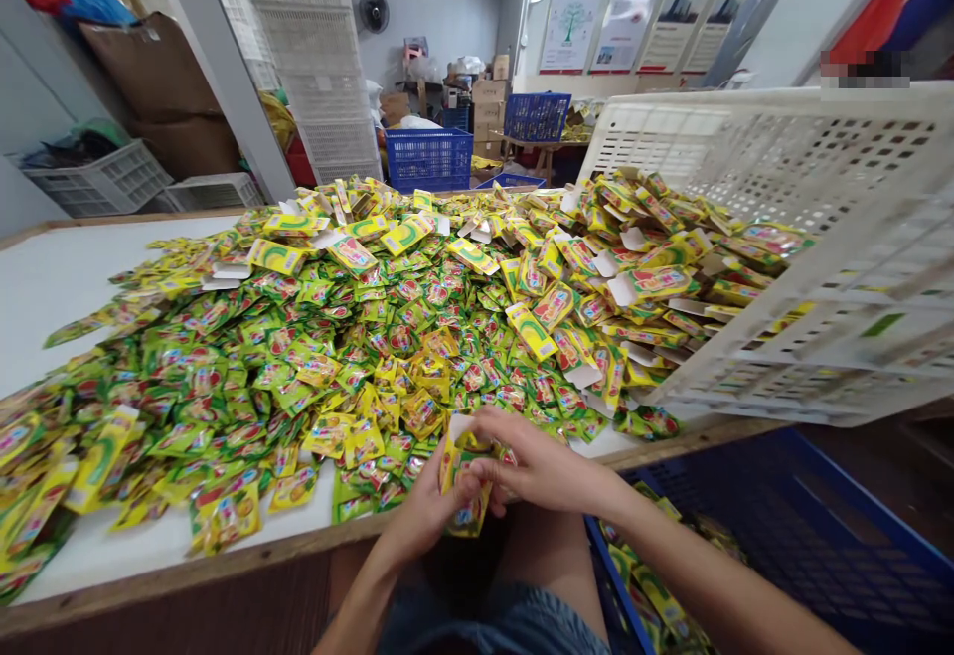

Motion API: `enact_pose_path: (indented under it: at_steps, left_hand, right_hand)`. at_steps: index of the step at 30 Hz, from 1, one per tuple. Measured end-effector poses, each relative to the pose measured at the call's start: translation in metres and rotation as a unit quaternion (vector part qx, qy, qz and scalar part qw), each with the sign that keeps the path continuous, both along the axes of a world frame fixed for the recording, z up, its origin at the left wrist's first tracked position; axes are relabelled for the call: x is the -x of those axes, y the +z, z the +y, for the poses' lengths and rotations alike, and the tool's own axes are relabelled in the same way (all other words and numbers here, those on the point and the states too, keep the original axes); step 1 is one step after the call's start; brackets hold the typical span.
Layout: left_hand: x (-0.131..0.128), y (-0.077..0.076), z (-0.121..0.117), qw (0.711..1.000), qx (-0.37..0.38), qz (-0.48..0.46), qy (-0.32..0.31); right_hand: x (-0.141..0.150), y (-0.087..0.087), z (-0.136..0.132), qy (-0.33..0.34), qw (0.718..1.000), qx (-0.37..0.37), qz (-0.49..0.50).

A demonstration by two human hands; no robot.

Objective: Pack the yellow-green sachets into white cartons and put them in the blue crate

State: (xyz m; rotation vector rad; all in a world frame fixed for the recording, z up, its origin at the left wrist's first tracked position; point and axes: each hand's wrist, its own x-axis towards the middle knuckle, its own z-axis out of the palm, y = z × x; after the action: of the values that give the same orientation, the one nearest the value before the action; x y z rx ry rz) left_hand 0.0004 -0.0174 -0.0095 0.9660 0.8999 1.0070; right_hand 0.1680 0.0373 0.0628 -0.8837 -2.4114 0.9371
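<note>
A small yellow carton [466,520] with its white top flap up is held over the table's front edge, above my lap. My left hand [421,508] grips its left side, thumb across the front. My right hand [531,462] closes on the carton from the right, fingers at its upper end and thumb on its face. Something green shows at the carton's mouth; whether it is a packet cannot be made out. Just beyond my hands spreads a heap of green foil packets [224,367], with a patch of yellow packets [421,411] in it.
Open-flapped yellow cartons [648,282] pile up at the right, spilling from a tipped white plastic crate [842,357]. More lie at the left front. A blue crate [812,526] holding packs stands below the table [52,267] on my right. Blue crates [428,158] stand behind.
</note>
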Motion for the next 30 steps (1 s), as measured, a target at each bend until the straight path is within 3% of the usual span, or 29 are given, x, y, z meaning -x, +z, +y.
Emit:
enact_pose_path:
  at_steps: [3,8,17,22,26,30]
  left_hand:
    - [0.001,0.000,0.008,0.996,-0.027,0.045,0.075]
    - [0.001,-0.009,0.015,0.994,-0.057,0.049,0.083]
    - [0.003,-0.021,0.011,0.995,-0.033,0.040,0.086]
    - [-0.001,-0.018,0.010,0.993,-0.072,0.044,0.085]
    - [-0.002,-0.012,0.012,0.986,-0.100,0.059,0.124]
    - [-0.002,-0.015,0.011,0.985,-0.098,0.066,0.124]
  right_hand:
    - [-0.002,-0.011,-0.003,-0.089,0.993,-0.016,0.071]
    - [0.002,-0.023,-0.011,-0.127,0.986,-0.090,0.065]
    - [0.016,-0.020,-0.013,-0.096,0.989,-0.112,0.011]
    - [0.016,-0.017,-0.014,-0.094,0.992,-0.086,-0.025]
    - [0.010,-0.035,-0.020,-0.137,0.987,-0.005,0.086]
    - [0.012,-0.066,-0.034,-0.237,0.946,0.034,0.218]
